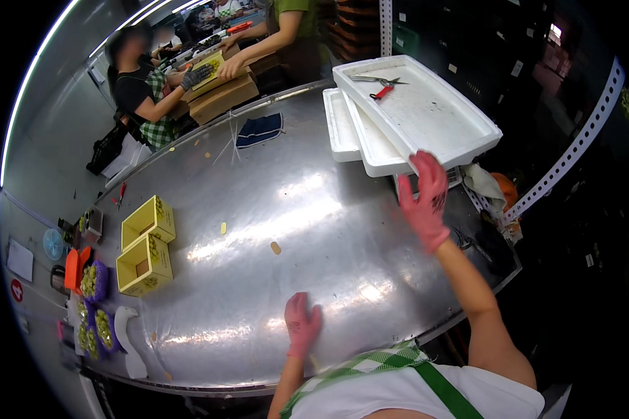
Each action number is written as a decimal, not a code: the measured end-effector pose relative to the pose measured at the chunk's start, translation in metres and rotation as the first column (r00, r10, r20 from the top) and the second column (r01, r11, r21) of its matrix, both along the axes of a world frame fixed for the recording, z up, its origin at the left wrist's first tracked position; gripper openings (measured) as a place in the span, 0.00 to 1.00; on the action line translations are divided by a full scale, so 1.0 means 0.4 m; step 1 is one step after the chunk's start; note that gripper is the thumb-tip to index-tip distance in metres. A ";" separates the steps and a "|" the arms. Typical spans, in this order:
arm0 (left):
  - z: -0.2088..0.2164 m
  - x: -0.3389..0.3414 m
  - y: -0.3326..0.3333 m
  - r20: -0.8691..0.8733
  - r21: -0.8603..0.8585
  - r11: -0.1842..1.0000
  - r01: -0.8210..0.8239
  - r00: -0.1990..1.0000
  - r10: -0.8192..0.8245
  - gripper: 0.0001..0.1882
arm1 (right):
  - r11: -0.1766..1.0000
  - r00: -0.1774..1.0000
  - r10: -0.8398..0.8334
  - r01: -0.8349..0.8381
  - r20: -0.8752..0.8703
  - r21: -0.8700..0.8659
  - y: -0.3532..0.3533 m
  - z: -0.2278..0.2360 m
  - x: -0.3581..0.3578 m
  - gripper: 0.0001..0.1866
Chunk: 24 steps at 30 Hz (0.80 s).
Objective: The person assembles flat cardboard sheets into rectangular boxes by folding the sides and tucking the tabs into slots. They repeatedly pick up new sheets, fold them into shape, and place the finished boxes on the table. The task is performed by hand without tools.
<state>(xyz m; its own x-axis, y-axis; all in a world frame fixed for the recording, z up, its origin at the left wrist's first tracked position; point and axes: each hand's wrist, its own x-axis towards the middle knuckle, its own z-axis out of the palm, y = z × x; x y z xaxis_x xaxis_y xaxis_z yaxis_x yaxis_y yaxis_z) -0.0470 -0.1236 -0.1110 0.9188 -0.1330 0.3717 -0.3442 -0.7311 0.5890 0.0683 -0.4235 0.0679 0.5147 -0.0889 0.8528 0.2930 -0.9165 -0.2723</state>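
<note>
My right hand [428, 202], in a pink coated glove, reaches forward to the near edge of the top white foam tray [437, 129]. Its thumb stands apart from the fingers, and the fingertips overlap the tray's rim; whether they press on it I cannot tell. Inside that tray lie pruning shears with a red handle [381, 93] and another metal cutting tool [372, 78]. More white trays [342, 129] sit stacked askew underneath. My left hand [302, 325], gloved alike, is over the near part of the metal table [251, 307], thumb apart, holding nothing.
Two yellow boxes [145, 265] stand at the left. Beyond them are purple-wrapped bunches of green grapes [105, 328] and a curved white piece [127, 342]. A dark blue cloth [260, 130] lies toward the back. Two people work over cardboard boxes [223, 98] there. A perforated metal post [573, 146] rises at right.
</note>
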 end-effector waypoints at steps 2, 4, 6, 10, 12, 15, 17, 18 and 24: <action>-0.009 -0.010 0.000 0.068 0.172 0.984 0.042 0.996 -0.055 0.21 | 1.000 1.000 0.008 -0.008 -0.002 0.017 -0.039 0.021 0.003 0.16; -0.010 -0.014 0.004 0.087 0.196 0.981 0.006 0.996 -0.023 0.20 | 0.995 0.988 0.096 -0.099 -0.125 -0.024 -0.025 -0.017 -0.010 0.15; -0.011 -0.016 -0.006 0.095 0.191 0.982 -0.005 0.995 -0.014 0.19 | 0.984 0.957 0.166 -0.177 -0.238 -0.022 -0.015 -0.075 -0.026 0.14; -0.013 -0.011 -0.011 0.086 0.172 0.985 -0.028 0.996 0.013 0.19 | 0.948 0.801 0.318 -0.284 -0.507 0.145 0.025 -0.198 -0.104 0.15; -0.010 -0.014 -0.008 0.088 0.175 0.984 -0.038 0.996 0.023 0.19 | 0.916 0.667 0.400 -0.279 -0.628 0.287 0.063 -0.200 -0.106 0.17; -0.014 -0.017 -0.006 0.078 0.181 0.981 -0.068 0.995 0.055 0.19 | 0.890 0.559 0.448 -0.353 -0.698 0.288 0.116 -0.190 -0.071 0.21; -0.023 -0.019 -0.008 0.089 0.196 0.978 -0.078 0.994 0.061 0.18 | 0.857 0.477 0.493 -0.408 -0.727 0.314 0.137 -0.186 -0.030 0.24; -0.026 -0.019 -0.007 0.093 0.198 0.977 -0.084 0.993 0.066 0.18 | 0.828 0.404 0.538 -0.417 -0.740 0.374 0.152 -0.181 0.011 0.26; -0.014 -0.022 -0.021 0.084 0.222 0.971 -0.095 0.993 0.078 0.17 | 0.661 0.227 0.750 -0.303 -0.622 0.686 0.235 -0.056 0.284 0.36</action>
<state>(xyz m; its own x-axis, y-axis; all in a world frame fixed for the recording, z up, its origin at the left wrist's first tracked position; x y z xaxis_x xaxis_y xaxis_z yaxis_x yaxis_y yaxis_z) -0.0558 -0.1322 -0.1166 0.9016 -0.1421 0.4086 -0.3101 -0.8708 0.3815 0.1821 -0.3297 0.0456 0.9331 0.3548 -0.0592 0.0923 -0.3953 -0.9139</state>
